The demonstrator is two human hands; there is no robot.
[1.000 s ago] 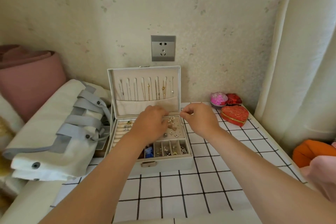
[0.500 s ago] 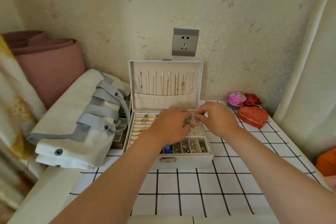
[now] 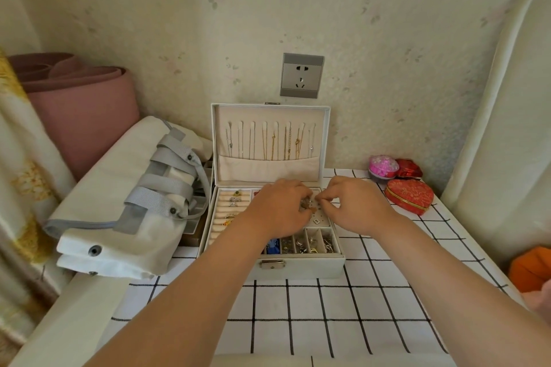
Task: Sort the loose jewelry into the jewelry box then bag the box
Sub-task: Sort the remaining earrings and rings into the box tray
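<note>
A white jewelry box (image 3: 301, 267) stands open on the checked tablecloth, its lid upright with several chains hanging inside. Rings fill the left rolls and small pieces fill the front compartments. My left hand (image 3: 278, 211) hovers over the middle of the tray with fingers curled round a small cluster of jewelry (image 3: 306, 204). My right hand (image 3: 353, 206) is beside it, its fingertips pinching at a tiny piece over the earring panel. A white bag with grey straps (image 3: 128, 205) lies folded left of the box.
Two red boxes, one heart-shaped (image 3: 409, 196), and a pink round box (image 3: 382, 167) sit at the back right. A pink rolled mat (image 3: 80, 107) leans at the left wall. A socket (image 3: 301, 75) is above the box. An orange item (image 3: 530, 270) lies at the right edge.
The camera view shifted left, so the box sits further right in the frame. Both hands drew closer together over the tray's middle and stay there.
</note>
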